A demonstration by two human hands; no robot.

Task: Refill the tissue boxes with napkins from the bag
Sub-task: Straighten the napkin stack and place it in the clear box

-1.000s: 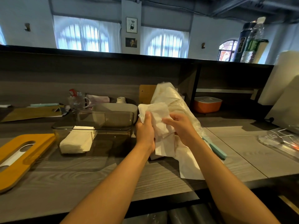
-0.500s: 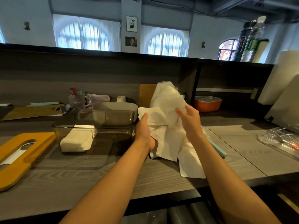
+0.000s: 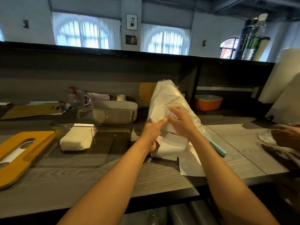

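Note:
A clear plastic bag (image 3: pixel 177 101) full of white napkins stands on the counter, right of centre. My left hand (image 3: pixel 151 133) grips a bunch of white napkins (image 3: pixel 170 143) at the bag's lower mouth, forefinger stretched along them. My right hand (image 3: pixel 181 122) lies against the bag's front with fingers spread and slightly bent on the napkins. Left of the bag stands a clear tissue box (image 3: pixel 103 127) with no lid and a small stack of napkins (image 3: pixel 76 141) in its left end. Its yellow lid (image 3: pixel 21 153) with an oval slot lies at the far left.
A grey tissue box (image 3: pixel 115 111) stands behind the clear one. A glass mug (image 3: pixel 78 99) and papers sit at the back left, an orange container (image 3: pixel 207 103) on the back shelf. Another person's hand (image 3: pixel 285 137) holds a clear plastic thing at the right edge.
My right hand came down from the bag's top to its front, beside my left hand. The bunch of napkins dropped lower. Another person's hand entered at the right edge.

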